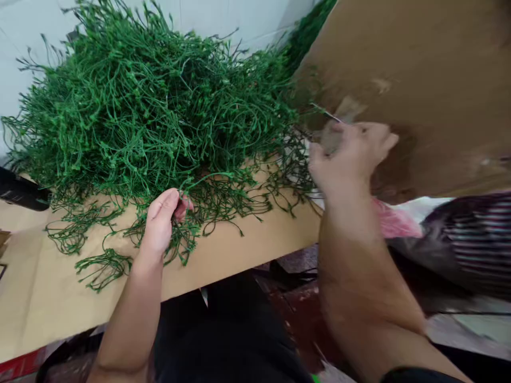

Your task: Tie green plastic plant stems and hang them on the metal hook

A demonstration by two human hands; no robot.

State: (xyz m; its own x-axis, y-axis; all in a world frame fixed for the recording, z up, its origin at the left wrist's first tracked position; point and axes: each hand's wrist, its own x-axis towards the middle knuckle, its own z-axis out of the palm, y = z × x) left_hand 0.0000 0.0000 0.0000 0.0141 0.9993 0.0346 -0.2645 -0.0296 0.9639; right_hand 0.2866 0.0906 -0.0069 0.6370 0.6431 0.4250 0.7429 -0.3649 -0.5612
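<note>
My left hand [163,217] is closed in a pinch on a thin green plastic plant stem [209,176], low in front of the big green heap. Farther right, my right hand [351,154] is wrapped round what look like scissors [328,113]; motion blurs them, and two thin metal tips point left toward the greenery. A large tangled heap of artificial green stems [159,106] fills the back of the work surface. Looser stems [227,205] lie in front of it, and a small bunch [106,266] rests left of my left wrist.
Cardboard [239,247] covers the work surface. A large brown cardboard piece [419,90] rises on the right, close behind my right hand. Pink material [395,218] and striped cloth [479,239] lie below it. A black object [24,189] sits at the left edge, and a white wall [223,18] stands behind.
</note>
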